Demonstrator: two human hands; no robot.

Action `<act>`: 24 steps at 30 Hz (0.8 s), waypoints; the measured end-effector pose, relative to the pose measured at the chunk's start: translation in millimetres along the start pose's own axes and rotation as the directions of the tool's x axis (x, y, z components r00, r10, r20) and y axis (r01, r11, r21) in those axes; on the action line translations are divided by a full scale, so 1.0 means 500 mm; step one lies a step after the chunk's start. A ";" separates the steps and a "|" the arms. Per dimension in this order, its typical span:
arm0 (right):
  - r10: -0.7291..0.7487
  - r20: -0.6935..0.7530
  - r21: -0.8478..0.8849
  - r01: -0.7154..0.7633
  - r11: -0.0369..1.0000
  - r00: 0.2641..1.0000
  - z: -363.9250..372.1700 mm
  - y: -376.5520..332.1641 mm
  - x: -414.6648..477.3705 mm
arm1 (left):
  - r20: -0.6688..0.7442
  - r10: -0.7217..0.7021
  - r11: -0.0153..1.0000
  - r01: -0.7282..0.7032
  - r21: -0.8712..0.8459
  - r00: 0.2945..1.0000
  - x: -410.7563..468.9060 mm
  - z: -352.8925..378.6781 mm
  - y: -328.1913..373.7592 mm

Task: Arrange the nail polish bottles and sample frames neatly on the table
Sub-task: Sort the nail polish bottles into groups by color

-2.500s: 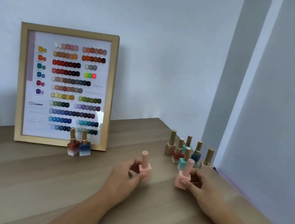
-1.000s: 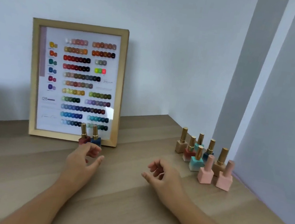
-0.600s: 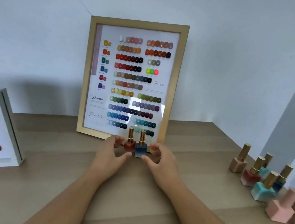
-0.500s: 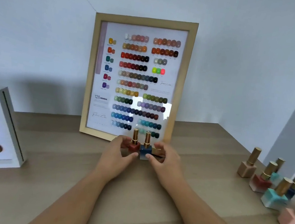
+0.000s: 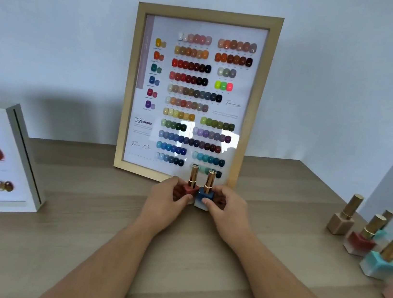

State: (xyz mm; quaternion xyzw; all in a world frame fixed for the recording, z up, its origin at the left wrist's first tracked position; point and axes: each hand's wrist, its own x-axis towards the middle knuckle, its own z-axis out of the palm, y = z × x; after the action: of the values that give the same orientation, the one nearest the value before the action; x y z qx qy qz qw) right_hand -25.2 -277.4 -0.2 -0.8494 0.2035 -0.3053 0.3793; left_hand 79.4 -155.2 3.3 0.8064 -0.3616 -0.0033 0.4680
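Wooden table (image 5: 75, 245) meets pale walls; left hand (image 5: 165, 201) pinches red bottle (image 5: 188, 189), right hand (image 5: 226, 207) pinches blue bottle (image 5: 205, 196), wooden frame (image 5: 129, 89) just beyond fingertips.

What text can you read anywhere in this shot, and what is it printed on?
"128", then a small dark tag too small to read: on the colour chart in the wooden frame.
Script lines and fine print on that chart: too small to read.
Heading on the white frame at left: blurred, unreadable.
Bottles at right: no readable labels.
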 end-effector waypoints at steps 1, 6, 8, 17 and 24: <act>-0.003 -0.013 0.014 0.003 1.000 1.000 -0.009 -0.002 -0.010 | -0.001 0.013 1.000 -0.014 -0.008 1.000 -0.007 -0.002 0.006; 0.005 -0.090 0.037 -0.002 0.999 0.996 -0.082 0.006 -0.085 | 0.017 0.069 0.996 -0.068 -0.064 0.997 -0.057 0.011 0.047; 0.009 -0.109 0.034 -0.005 0.999 0.994 -0.122 0.015 -0.118 | 0.028 0.087 0.991 -0.083 -0.101 0.996 -0.077 0.031 0.071; 0.119 -0.268 -0.086 -0.147 0.985 0.956 -0.328 0.067 -0.246 | 0.179 0.189 0.968 -0.153 -0.199 0.966 -0.134 0.197 0.220; 0.162 -0.399 -0.139 -0.234 0.962 0.902 -0.404 0.103 -0.311 | 0.245 0.190 0.968 -0.140 -0.209 0.951 -0.140 0.304 0.303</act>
State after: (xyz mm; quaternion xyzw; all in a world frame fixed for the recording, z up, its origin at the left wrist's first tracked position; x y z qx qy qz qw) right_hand -280.8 -324.9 9.8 -0.7791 0.3866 -0.4056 0.2813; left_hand -112.5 -274.2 9.4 0.7174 -0.4849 -0.1055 0.4890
